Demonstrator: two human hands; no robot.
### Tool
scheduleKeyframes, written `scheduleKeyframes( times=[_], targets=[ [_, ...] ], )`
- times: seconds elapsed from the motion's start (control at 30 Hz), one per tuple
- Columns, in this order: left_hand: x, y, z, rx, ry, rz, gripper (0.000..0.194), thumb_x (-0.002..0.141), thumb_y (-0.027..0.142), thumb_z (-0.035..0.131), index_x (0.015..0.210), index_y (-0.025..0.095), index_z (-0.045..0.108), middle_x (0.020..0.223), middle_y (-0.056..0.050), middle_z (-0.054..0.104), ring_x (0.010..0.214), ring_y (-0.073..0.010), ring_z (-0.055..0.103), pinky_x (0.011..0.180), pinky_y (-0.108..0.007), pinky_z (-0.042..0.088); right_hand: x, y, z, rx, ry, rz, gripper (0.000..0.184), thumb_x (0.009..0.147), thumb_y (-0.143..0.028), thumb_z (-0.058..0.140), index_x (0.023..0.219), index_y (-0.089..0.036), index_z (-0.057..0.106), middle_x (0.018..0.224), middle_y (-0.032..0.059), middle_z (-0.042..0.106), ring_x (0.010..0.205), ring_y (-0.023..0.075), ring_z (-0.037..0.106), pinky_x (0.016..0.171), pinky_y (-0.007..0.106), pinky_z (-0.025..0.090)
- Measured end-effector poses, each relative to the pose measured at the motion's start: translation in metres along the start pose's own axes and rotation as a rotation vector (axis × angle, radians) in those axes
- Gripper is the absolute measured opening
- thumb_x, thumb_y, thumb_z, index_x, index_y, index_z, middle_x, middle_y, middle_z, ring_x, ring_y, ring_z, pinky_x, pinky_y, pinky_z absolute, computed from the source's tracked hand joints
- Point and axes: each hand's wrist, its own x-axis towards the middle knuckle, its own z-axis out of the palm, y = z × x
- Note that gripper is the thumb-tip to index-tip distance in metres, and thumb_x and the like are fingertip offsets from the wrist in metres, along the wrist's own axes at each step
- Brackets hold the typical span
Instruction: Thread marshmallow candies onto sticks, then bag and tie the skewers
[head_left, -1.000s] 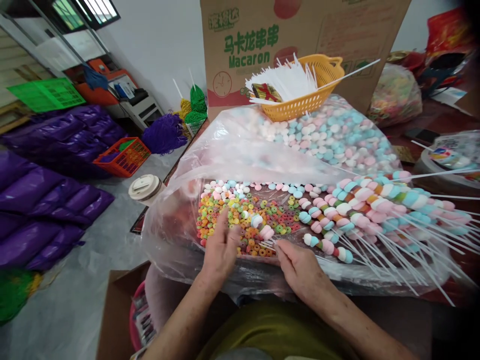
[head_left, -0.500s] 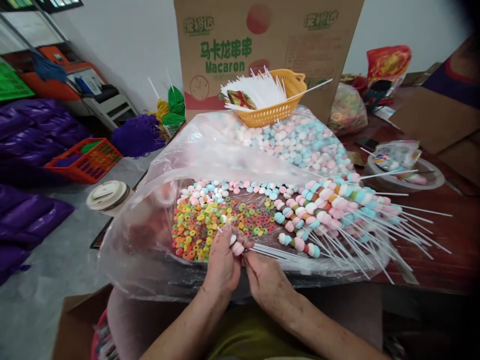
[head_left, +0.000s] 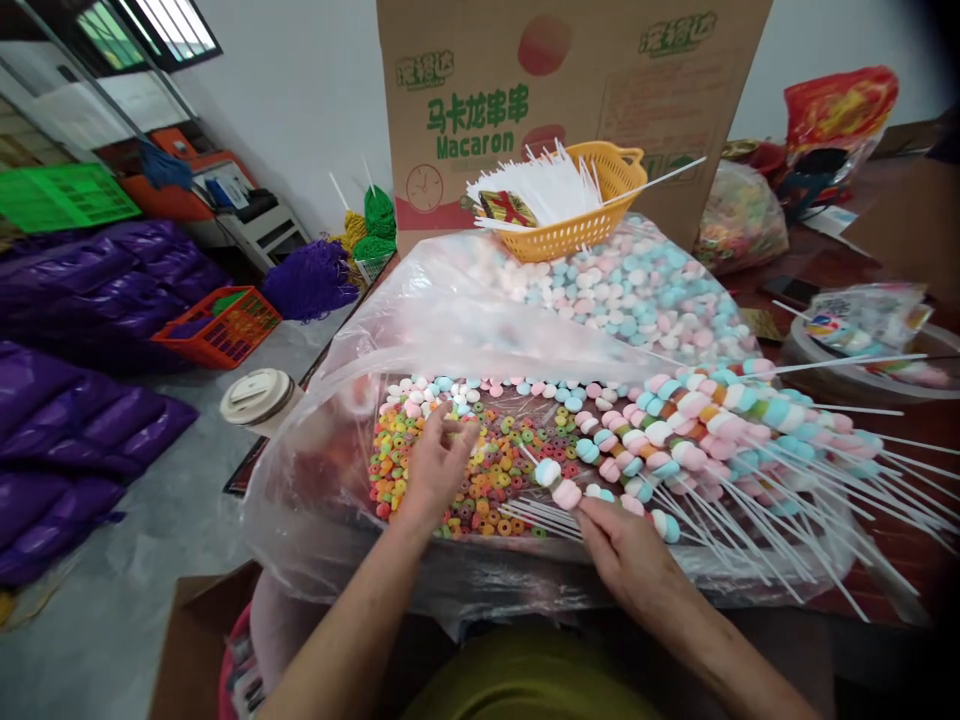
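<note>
My right hand [head_left: 630, 550] is closed on a marshmallow skewer [head_left: 566, 494], a white stick with a blue-and-white and a pink-and-white marshmallow on it. The stick's bare tip points up and left. Over the fruit-coloured cereal rings [head_left: 487, 490], my left hand [head_left: 439, 465] reaches toward the loose marshmallows [head_left: 448, 388], its thumb and fingers apart. Bare white sticks [head_left: 541, 518] lie between the two hands. Right of them is a pile of threaded skewers [head_left: 705, 420], marshmallows alternating with coloured rings. Another threaded skewer [head_left: 664, 525] lies partly behind my right hand.
A clear plastic bag [head_left: 450, 335] covers many more marshmallows. On it stands a yellow basket [head_left: 570, 232] of white sticks, before a large cardboard box [head_left: 480, 60]. A lidded cup [head_left: 259, 398] is at left, a plastic tub [head_left: 870, 375] at right.
My hands, together around the skewer before, have parted. The left has let go and moved up over the rings; the right has carried the skewer rightward. The camera view has shifted left.
</note>
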Motion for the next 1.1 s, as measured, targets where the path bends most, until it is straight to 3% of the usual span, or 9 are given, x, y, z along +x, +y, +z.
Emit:
scheduleKeyframes(
  times=[0.03, 0.1, 0.17, 0.33, 0.53, 0.73, 0.8, 0.97, 1.1],
  targets=[
    [0.013, -0.002, -0.004, 0.288, 0.003, 0.054, 0.035, 0.081, 0.041, 0.048, 0.106, 0.017, 0.057, 0.095, -0.007, 0.06, 0.086, -0.0182, 0.055, 0.076, -0.029, 0.042, -0.003, 0.001, 0.0, 0.002, -0.021, 0.008, 0.031, 0.088, -0.028, 0.033, 0.063, -0.019, 0.048, 0.059, 0.0016, 0.054, 0.056, 0.0132, 0.049, 0.053, 0.024, 0.035],
    [0.035, -0.005, -0.005, 0.744, -0.121, 0.141, 0.023, 0.082, 0.029, 0.046, 0.09, 0.019, 0.064, 0.094, -0.008, 0.06, 0.093, -0.0217, 0.054, 0.079, -0.031, 0.04, -0.008, 0.001, 0.003, 0.038, -0.056, 0.006, 0.031, 0.089, -0.028, 0.032, 0.063, -0.019, 0.046, 0.058, 0.0002, 0.053, 0.054, 0.0122, 0.047, 0.053, 0.023, 0.034],
    [0.047, -0.007, -0.002, 0.886, -0.191, 0.161, 0.018, 0.078, 0.023, 0.048, 0.079, 0.019, 0.066, 0.089, -0.009, 0.06, 0.09, -0.0231, 0.054, 0.076, -0.031, 0.04, -0.011, -0.001, 0.008, 0.06, -0.06, 0.012, 0.031, 0.09, -0.028, 0.031, 0.064, -0.019, 0.046, 0.058, -0.0004, 0.053, 0.054, 0.0119, 0.047, 0.053, 0.023, 0.034],
    [0.043, -0.013, -0.007, 0.817, -0.176, 0.163, 0.019, 0.078, 0.025, 0.047, 0.084, 0.021, 0.065, 0.09, -0.005, 0.062, 0.081, -0.0178, 0.056, 0.068, -0.026, 0.039, -0.011, 0.004, 0.009, 0.0, -0.012, 0.036, 0.03, 0.089, -0.028, 0.032, 0.065, -0.019, 0.047, 0.059, 0.0005, 0.053, 0.055, 0.0129, 0.048, 0.053, 0.024, 0.033],
    [0.028, -0.017, -0.024, 0.715, -0.195, 0.081, 0.019, 0.073, 0.019, 0.049, 0.08, 0.022, 0.067, 0.069, 0.0, 0.065, 0.066, -0.0148, 0.056, 0.06, -0.023, 0.037, -0.005, -0.002, 0.015, 0.004, 0.001, -0.029, 0.029, 0.088, -0.024, 0.032, 0.064, -0.019, 0.046, 0.058, 0.0002, 0.053, 0.054, 0.0123, 0.047, 0.053, 0.024, 0.033],
    [0.033, -0.016, -0.029, 0.686, -0.14, 0.085, 0.026, 0.073, 0.018, 0.05, 0.094, 0.021, 0.065, 0.091, -0.003, 0.067, 0.082, -0.0176, 0.059, 0.071, -0.025, 0.041, -0.012, -0.002, 0.016, -0.014, -0.023, 0.005, 0.03, 0.089, -0.025, 0.032, 0.066, -0.018, 0.051, 0.059, 0.0013, 0.055, 0.053, 0.0128, 0.048, 0.053, 0.025, 0.032],
    [0.035, -0.012, -0.025, 0.714, -0.17, 0.104, 0.022, 0.072, 0.021, 0.052, 0.089, 0.022, 0.066, 0.094, -0.005, 0.066, 0.087, -0.0197, 0.059, 0.073, -0.027, 0.04, -0.013, -0.004, 0.016, 0.002, -0.053, 0.007, 0.029, 0.089, -0.024, 0.032, 0.07, -0.018, 0.053, 0.062, 0.0022, 0.058, 0.055, 0.0131, 0.049, 0.054, 0.025, 0.033],
    [0.036, -0.006, -0.016, 0.7, -0.193, 0.085, 0.013, 0.07, 0.019, 0.054, 0.062, 0.018, 0.064, 0.075, -0.006, 0.063, 0.075, -0.02, 0.058, 0.067, -0.028, 0.039, -0.012, -0.011, 0.015, -0.005, -0.054, -0.018, 0.03, 0.089, -0.022, 0.03, 0.073, -0.018, 0.054, 0.065, 0.0034, 0.059, 0.057, 0.0138, 0.05, 0.055, 0.025, 0.034],
    [0.031, -0.015, -0.025, 0.593, -0.141, 0.038, 0.013, 0.07, 0.026, 0.055, 0.064, 0.018, 0.064, 0.07, -0.003, 0.063, 0.07, -0.0168, 0.058, 0.063, -0.026, 0.039, -0.012, -0.009, 0.017, -0.036, -0.053, 0.003, 0.03, 0.088, -0.023, 0.03, 0.07, -0.018, 0.053, 0.063, 0.0029, 0.057, 0.056, 0.0138, 0.05, 0.055, 0.025, 0.032]
  ],
)
